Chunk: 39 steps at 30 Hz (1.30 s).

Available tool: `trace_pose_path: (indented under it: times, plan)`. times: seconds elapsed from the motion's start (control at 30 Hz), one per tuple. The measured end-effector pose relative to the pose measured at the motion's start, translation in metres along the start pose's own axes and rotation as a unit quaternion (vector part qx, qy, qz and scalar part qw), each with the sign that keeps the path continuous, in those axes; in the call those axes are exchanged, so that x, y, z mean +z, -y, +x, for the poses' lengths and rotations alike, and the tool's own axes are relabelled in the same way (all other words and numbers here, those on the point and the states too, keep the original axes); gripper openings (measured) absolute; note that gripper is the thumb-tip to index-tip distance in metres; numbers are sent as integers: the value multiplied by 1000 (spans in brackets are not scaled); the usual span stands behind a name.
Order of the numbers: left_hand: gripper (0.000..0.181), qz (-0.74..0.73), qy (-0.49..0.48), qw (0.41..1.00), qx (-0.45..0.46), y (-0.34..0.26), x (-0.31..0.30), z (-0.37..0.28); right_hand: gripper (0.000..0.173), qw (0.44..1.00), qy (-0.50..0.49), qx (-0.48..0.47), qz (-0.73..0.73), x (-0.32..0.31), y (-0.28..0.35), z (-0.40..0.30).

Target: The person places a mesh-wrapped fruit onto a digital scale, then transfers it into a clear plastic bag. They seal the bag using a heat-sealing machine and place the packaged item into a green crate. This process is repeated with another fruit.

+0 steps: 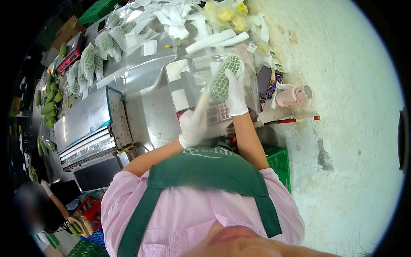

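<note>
A green gourd-like vegetable in a white foam net sleeve lies tilted over a digital scale with a red-edged body and a keypad. My white-gloved right hand grips its right side, the thumb along the net. My left hand, also gloved, is at the vegetable's lower end, with a finger or a strip pointing up towards it. Motion blur hides whether that hand holds anything. Clear plastic film spreads around and under the vegetable. White labels or paper pieces lie left of it.
Several net-sleeved vegetables lie at the upper left, near another red scale. A metal sealing machine stands left. White foam sleeves are heaped at the back. A pink bottle and dark phone lie right. Another person's arm shows lower left.
</note>
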<state>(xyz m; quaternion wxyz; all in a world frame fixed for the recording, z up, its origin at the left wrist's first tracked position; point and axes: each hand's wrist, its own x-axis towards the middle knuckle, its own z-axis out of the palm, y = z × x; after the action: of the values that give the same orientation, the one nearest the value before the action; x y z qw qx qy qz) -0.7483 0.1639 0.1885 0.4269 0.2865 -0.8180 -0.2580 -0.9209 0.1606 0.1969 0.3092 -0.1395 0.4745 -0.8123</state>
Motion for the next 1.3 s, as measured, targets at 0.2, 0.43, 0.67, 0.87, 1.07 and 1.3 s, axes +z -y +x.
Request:
trace_pose_path:
  times: [0.2,0.43,0.67,0.87,1.07,1.3]
  plan:
    - [56,-50,162,975,144,-20,-2,-8,67,989,-76,-62,-113,-11,-39,30]
    - [52,-102,191,969,119,-21,10,-14,75,991,-131,-14,-22,-33,-103,84]
    - [48,-84,87,993,-8,10,4,-5,70,979,-44,133,-146,20,-49,6]
    - [48,-100,161,978,86,-10,0,-5,70,982,-53,164,-79,18,-58,3]
    - [51,-91,152,983,46,1,-16,-16,56,983,-149,110,-15,62,-72,24]
    - [50,88,132,986,57,31,-50,-27,35,880,195,-130,-414,-31,-51,-28]
